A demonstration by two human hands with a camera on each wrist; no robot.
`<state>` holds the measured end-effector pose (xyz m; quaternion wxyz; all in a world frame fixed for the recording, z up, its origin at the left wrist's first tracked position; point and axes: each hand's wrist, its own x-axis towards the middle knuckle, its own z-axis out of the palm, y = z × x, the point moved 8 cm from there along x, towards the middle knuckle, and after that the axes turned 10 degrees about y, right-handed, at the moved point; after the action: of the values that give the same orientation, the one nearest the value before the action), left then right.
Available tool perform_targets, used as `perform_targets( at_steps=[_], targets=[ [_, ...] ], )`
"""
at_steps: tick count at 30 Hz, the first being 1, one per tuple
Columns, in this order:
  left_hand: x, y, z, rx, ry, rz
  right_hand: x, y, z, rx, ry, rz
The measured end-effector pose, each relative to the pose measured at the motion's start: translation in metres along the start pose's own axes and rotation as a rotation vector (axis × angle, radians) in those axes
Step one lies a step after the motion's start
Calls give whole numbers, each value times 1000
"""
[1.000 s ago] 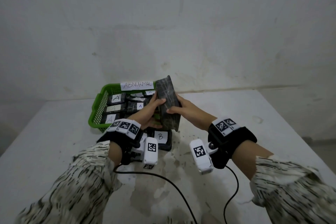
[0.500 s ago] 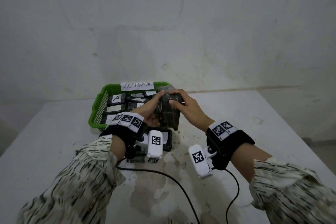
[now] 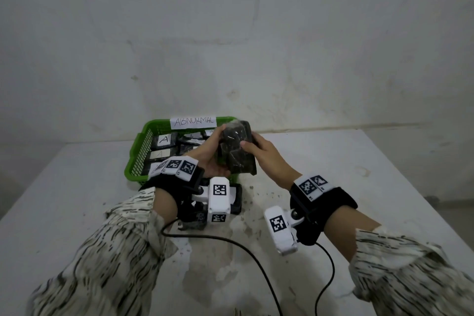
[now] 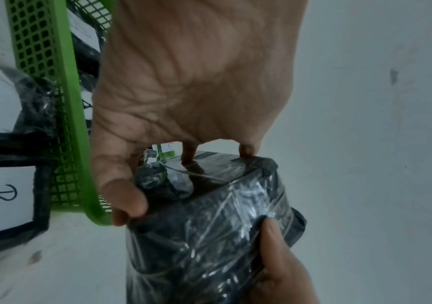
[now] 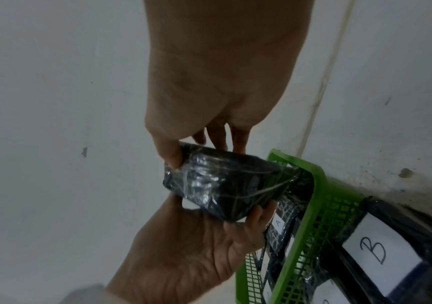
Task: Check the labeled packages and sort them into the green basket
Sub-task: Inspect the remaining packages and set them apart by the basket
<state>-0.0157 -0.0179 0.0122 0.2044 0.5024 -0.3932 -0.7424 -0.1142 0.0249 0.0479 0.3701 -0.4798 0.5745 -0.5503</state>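
Both hands hold one black plastic-wrapped package (image 3: 237, 151) in the air over the near right corner of the green basket (image 3: 139, 159). My left hand (image 3: 211, 154) grips its left side, thumb on the near face (image 4: 124, 197). My right hand (image 3: 259, 149) grips its right side with the thumb on top (image 5: 170, 156). No label shows on the package (image 4: 209, 236) (image 5: 225, 183). The basket (image 5: 311, 207) carries a paper sign reading ABNORMAL (image 3: 193, 122) and holds several black packages labelled A (image 3: 164, 140).
Black packages with white B labels (image 5: 376, 248) (image 4: 2, 197) lie on the white table just in front of the basket (image 4: 61, 115), partly hidden under my left wrist. A black cable (image 3: 256, 264) crosses the stained tabletop near me. A wall stands close behind.
The package stood upright on edge between my hands one second ago. It has since been turned over and tilted, and my hands have moved slightly forward toward the basket.
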Motion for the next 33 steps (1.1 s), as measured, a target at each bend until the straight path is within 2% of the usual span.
perform_targets(
  at_steps=[3,5,9,13,17,19,21,22,24,26,27,29,33],
  targets=[
    [-2,-5,1,36,9,-63,1,-2,-2,-143,58,-76],
    [-5,-7,0,73,19,-82,2,-1,1,-108,19,-55],
    [-3,-6,-8,115,65,-35,0,8,7,-161,-101,-39],
    [-4,-8,-8,120,47,-35,0,13,6,-190,-81,-85],
    [-2,-6,-11,112,76,0,-3,11,8,-202,-139,-112],
    [-2,-5,-10,81,71,-1,-5,11,8,-239,-125,-156],
    [-4,-10,-9,63,33,-60,-5,9,5,-202,-53,-163],
    [-6,-11,-9,103,22,-76,-4,7,0,-148,9,-142],
    [-5,-5,-21,382,123,29,-2,2,-14,50,153,-91],
    [0,12,-37,645,284,268,5,2,-35,274,317,0],
    [2,19,-39,662,299,371,8,5,-44,358,384,64],
    [-1,23,-35,569,235,474,15,23,-58,453,481,217],
    [-21,23,-7,247,-27,420,21,56,-57,593,421,510]
  ],
)
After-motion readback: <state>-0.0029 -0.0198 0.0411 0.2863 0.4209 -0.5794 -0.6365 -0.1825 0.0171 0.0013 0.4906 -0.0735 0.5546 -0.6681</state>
